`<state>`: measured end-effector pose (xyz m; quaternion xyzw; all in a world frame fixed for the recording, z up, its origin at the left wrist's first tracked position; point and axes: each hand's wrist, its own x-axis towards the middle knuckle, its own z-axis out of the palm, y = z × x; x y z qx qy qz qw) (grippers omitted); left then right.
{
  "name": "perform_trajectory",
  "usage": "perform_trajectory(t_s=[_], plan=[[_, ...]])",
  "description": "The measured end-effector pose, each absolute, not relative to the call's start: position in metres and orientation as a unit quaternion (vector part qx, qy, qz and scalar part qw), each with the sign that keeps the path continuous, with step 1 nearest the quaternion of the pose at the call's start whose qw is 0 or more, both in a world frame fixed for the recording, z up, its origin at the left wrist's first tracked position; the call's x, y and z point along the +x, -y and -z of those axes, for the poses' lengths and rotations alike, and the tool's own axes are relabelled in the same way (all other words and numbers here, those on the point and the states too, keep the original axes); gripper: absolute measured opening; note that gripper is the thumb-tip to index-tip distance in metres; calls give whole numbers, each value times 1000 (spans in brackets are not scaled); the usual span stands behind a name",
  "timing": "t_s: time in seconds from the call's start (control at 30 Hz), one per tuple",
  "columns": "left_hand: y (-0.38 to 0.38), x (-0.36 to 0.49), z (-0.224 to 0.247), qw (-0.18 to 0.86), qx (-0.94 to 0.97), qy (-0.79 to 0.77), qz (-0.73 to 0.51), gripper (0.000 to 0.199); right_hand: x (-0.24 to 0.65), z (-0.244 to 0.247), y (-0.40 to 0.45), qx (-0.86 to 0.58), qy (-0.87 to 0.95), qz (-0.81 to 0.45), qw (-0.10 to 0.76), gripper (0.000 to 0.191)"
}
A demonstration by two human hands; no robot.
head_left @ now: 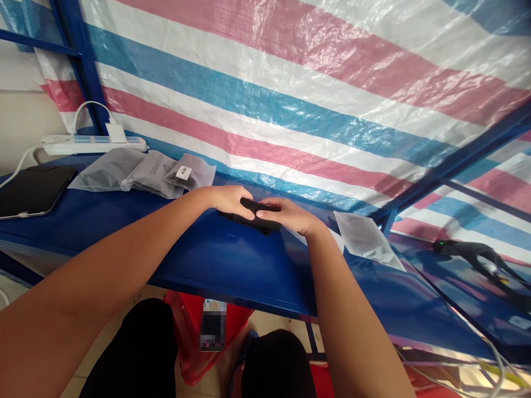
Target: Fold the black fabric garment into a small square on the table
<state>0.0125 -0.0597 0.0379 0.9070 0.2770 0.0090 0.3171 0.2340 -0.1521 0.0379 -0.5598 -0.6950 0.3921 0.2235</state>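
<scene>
A folded piece of black cloth rests on the blue metal shelf, with both my hands around it. My left hand grips its left part, the thumb lying along the top. On its right part, my right hand presses with thumb and fingers. The two thumbs nearly meet at the middle of the cloth. Clear plastic, partly hidden by my right hand and forearm, lies just right of the cloth. Beyond it is a frosted plastic bag. What kind of cloth article this is does not show.
Several frosted bags with dark contents lie at the back left, one bearing a white label. A black tablet case and a white power strip sit farther left. A black strap-like device lies right. Below is a red stool.
</scene>
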Motion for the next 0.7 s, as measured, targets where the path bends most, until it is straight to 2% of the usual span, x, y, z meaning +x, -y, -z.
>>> perform_trajectory(t_s=[0.7], plan=[[61,10,-36,311,914,-258,-28,44,232,-41,155,-560,696,-393,216,43]])
